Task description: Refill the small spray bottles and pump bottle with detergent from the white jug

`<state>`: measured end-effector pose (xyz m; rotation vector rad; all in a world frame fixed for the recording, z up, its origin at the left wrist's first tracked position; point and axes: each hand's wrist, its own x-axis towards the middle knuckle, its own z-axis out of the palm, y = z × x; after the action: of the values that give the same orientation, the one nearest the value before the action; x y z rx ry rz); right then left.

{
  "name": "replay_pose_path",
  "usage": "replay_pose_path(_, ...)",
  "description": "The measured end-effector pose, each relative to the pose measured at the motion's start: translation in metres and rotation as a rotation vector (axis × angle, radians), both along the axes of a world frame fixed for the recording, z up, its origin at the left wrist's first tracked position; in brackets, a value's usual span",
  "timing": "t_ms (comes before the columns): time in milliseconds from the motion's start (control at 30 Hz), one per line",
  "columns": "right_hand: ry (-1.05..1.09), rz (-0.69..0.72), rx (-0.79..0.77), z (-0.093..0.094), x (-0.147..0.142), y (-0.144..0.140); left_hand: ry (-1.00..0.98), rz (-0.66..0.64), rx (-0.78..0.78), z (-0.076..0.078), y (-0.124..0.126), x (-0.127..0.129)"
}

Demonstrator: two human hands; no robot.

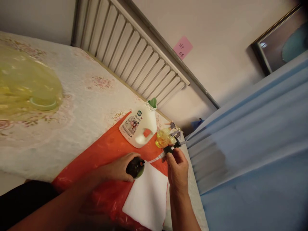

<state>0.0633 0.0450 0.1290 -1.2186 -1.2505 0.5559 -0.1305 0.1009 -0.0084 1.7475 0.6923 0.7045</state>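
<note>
My left hand [125,166] is wrapped round a small dark bottle [135,167] whose mouth faces up and toward the right. In my right hand [178,166] is a black pump head [171,148], gripped at its collar. Its pale dip tube [157,158] slants down left, and the tip is close to the bottle's mouth; I cannot tell whether it is inside. Beyond both hands stands a white jug [138,126] with a printed label, a handle and a green piece in its uncapped neck. Yellow bottles with grey spray heads [165,138] are just behind the pump head.
A white sheet [146,195] lies on red plastic [96,157] over the flowered tablecloth [81,128]. At the left is a large yellow translucent bag [26,86]. A radiator [130,48] runs along the wall behind, and a blue curtain [245,154] hangs at the right.
</note>
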Motion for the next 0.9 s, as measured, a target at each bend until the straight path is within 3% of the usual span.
replay_pose_path(200,-0.139,0.003,-0.094,-0.024,-0.006,-0.003,-0.014,0.003,0.033,-0.005,0.000,0.000)
replay_pose_path(467,-0.357,0.083,-0.207,-0.054,-0.013,-0.013,-0.019,-0.003,0.023,0.001,-0.001,0.000)
replay_pose_path(700,-0.412,0.117,-0.233,-0.066,-0.015,-0.015,-0.022,-0.015,0.010,0.003,-0.002,0.000)
replay_pose_path(900,-0.435,0.124,-0.196,-0.065,-0.017,-0.013,-0.028,-0.024,0.020,0.004,-0.002,0.000)
